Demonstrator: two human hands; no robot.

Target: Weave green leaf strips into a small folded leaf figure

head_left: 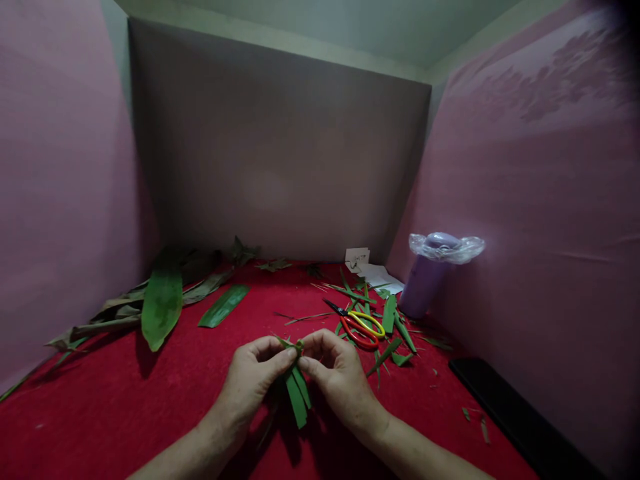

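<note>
A small bundle of green leaf strips (299,393) hangs between my two hands, its strips pointing down toward me above the red cloth (200,380). My left hand (257,373) pinches the upper left side of the bundle between thumb and fingers. From the right, my right hand (337,373) grips the knotted top with thumb and forefinger. The thumbs are close together but apart. The far fingers are partly hidden behind the leaf. Beyond my right hand lie scissors (361,327) with one red and one yellow handle, their blades pointing to the back left.
Large leaves (163,303) and dried ones lie at the left, with a cut leaf piece (223,306) nearby. Leaf scraps (389,313) surround the scissors. A purple bottle (423,283) with clear plastic, white papers (380,277) and a black flat object (515,413) are at the right.
</note>
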